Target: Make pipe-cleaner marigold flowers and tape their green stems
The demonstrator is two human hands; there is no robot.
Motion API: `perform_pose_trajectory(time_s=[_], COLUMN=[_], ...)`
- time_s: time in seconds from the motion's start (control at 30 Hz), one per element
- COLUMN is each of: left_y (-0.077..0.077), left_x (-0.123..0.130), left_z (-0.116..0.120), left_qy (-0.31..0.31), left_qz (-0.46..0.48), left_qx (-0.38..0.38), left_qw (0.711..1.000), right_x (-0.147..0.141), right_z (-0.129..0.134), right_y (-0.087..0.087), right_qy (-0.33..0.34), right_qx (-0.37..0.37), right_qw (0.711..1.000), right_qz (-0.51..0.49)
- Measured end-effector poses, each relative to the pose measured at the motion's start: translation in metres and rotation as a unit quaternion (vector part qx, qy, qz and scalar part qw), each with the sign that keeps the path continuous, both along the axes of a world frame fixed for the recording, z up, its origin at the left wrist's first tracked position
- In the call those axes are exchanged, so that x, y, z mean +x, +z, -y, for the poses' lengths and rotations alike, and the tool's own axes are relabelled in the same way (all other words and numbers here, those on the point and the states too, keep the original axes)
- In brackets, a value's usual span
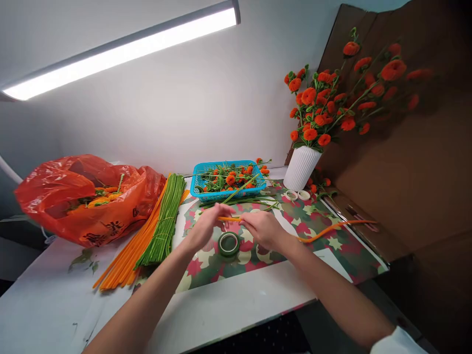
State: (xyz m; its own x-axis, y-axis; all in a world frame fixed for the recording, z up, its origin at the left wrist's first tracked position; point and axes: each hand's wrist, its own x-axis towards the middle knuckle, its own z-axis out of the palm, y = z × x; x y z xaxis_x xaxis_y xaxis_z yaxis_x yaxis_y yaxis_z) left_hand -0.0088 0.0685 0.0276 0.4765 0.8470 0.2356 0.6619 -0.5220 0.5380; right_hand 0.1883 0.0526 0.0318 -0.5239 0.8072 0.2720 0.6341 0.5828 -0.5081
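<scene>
Near the centre of the frame, my left hand (214, 222) and right hand (262, 227) are both closed on an orange pipe cleaner (229, 219), one length of it spanning the gap between my fingers. A roll of green tape (229, 244) lies just below that span; the blue basket (228, 192) of orange flowers (230, 180) sits above it, towards the upper centre.

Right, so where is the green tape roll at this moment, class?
In the head view, the green tape roll lies on the patterned cover, nearer the person than left hand and right hand, to the right of the green stem bundle.
</scene>
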Motion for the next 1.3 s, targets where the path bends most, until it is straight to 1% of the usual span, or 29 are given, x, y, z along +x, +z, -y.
perform_pose_trajectory(time_s=[0.1,0.2,0.27,0.37,0.47,0.53,0.6,0.67,0.73,0.83,0.9,0.97,1.03,1.1,1.2,1.3], left_y=[-0.009,-0.021,-0.026,-0.03,-0.031,-0.031,-0.031,-0.031,-0.032,-0.037,-0.04,-0.041,-0.041,-0.039,-0.036,-0.035], left_x=[-0.011,-0.013,-0.01,-0.006,-0.005,-0.007,-0.009,-0.011,-0.012,-0.011,-0.01,-0.01,-0.011,-0.013,-0.017,-0.019], left_z=[-0.026,-0.044,-0.05,-0.051,-0.047,-0.043,-0.04,-0.04,-0.042,-0.048,-0.05,-0.051,-0.051,-0.051,-0.051,-0.053], left_qy=[0.021,0.029,0.023,0.003,-0.001,0.015,0.055,0.109,0.138,0.114,0.101,0.084,0.045,0.001,-0.043,-0.068], left_qz=[-0.026,-0.089,-0.124,-0.153,-0.153,-0.136,-0.107,-0.073,-0.045,-0.026,-0.016,-0.007,-0.01,-0.021,-0.037,-0.042], left_qx=[0.005,0.022,0.034,0.054,0.086,0.11,0.133,0.148,0.145,0.117,0.1,0.079,0.049,0.016,-0.019,-0.043], left_qw=[0.999,0.995,0.991,0.987,0.984,0.984,0.984,0.98,0.979,0.986,0.99,0.993,0.998,1.0,0.998,0.996], right_x=[-0.001,0.003,0.004,0.003,0.002,0.002,0.002,0.002,0.003,0.004,0.005,0.006,0.007,0.008,0.01,0.011], right_z=[-0.011,-0.016,-0.017,-0.017,-0.016,-0.014,-0.012,-0.01,-0.009,-0.008,-0.009,-0.009,-0.009,-0.01,-0.013,-0.016], right_y=[-0.013,-0.03,-0.042,-0.054,-0.058,-0.058,-0.055,-0.054,-0.053,-0.052,-0.052,-0.052,-0.051,-0.051,-0.05,-0.049], right_qy=[-0.028,-0.048,-0.061,-0.079,-0.093,-0.098,-0.106,-0.119,-0.131,-0.142,-0.135,-0.1,-0.051,-0.024,-0.028,-0.029], right_qx=[-0.013,-0.028,-0.035,-0.037,-0.034,-0.028,-0.018,-0.006,0.005,0.016,0.016,0.008,-0.003,-0.008,0.003,0.018], right_qw=[0.998,0.994,0.991,0.986,0.981,0.979,0.975,0.972,0.969,0.97,0.976,0.986,0.995,0.999,0.999,0.998], right_qz=[-0.048,-0.09,-0.113,-0.142,-0.165,-0.179,-0.193,-0.204,-0.209,-0.197,-0.173,-0.133,-0.08,-0.03,0.018,0.045])
